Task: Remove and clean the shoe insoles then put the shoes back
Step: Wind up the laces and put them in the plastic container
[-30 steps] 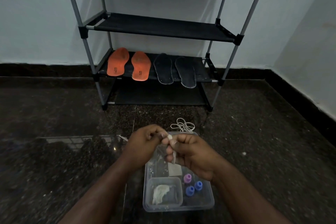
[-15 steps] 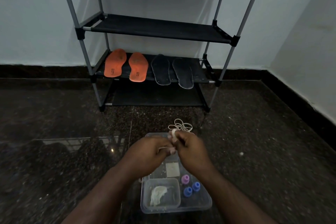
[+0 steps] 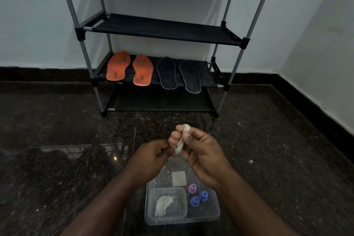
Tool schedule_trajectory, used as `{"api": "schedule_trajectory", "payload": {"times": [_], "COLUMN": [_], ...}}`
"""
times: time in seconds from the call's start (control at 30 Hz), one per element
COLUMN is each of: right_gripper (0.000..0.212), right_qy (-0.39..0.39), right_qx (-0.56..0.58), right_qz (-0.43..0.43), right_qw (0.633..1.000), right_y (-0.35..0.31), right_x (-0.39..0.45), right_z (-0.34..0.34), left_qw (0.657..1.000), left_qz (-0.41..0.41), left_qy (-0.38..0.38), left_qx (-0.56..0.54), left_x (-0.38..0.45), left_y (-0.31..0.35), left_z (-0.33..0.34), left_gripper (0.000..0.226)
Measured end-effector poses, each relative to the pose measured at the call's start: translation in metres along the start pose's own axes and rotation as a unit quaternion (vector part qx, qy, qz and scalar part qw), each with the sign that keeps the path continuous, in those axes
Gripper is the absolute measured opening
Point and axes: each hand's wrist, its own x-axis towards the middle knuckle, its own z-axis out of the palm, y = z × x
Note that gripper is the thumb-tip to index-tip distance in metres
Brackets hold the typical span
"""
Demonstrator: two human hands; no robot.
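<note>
Both hands (image 3: 203,157) lifted white cloth (image 3: 181,142) above tub (image 3: 210,214)

Glossy speckled stone floor (image 3: 268,140), clear plastic tub (image 3: 214,214), metal rack poles (image 3: 87,57)

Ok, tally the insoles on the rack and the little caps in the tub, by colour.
Orange insoles: 2
Black insoles: 2
Blue caps: 2
Pink caps: 1
Total: 7
</note>
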Motion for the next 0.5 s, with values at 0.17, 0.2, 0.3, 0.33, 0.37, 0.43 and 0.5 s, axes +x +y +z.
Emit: {"api": "schedule_trajectory", "payload": {"times": [0.17,0.2,0.3,0.33,0.37,0.43,0.5], "right_gripper": [0.017,0.013,0.016,0.022,0.026,0.024,0.021], "right_qy": [0.091,0.098,0.097,0.086,0.071,0.036,0.010], "right_qx": [-0.269,-0.372,-0.579,-0.614,-0.638,-0.625,-0.503], "right_qz": [-0.158,-0.179,-0.183,-0.161,-0.128,-0.044,0.050], "right_qw": [0.946,0.905,0.788,0.767,0.756,0.778,0.862], "right_y": [0.012,0.016,0.018,0.018,0.018,0.018,0.017], "right_x": [0.009,0.010,0.013,0.014,0.015,0.015,0.009], "right_z": [-0.008,-0.013,-0.023,-0.025,-0.027,-0.026,-0.019], "left_qw": [0.993,0.992,0.990,0.990,0.990,0.991,0.991], "left_qz": [0.002,-0.003,0.001,0.004,0.005,0.003,0.000], "left_qy": [-0.067,-0.068,-0.054,-0.047,-0.040,-0.019,0.004], "left_qx": [0.097,0.106,0.129,0.133,0.134,0.134,0.132], "left_x": [-0.002,-0.002,-0.002,-0.002,-0.002,-0.001,-0.001], "left_y": [0.009,0.009,0.011,0.013,0.013,0.013,0.011], "left_z": [0.005,0.004,-0.004,-0.007,-0.010,-0.015,-0.019], "left_gripper": [0.019,0.018,0.014,0.011,0.009,0.006,0.002]}}
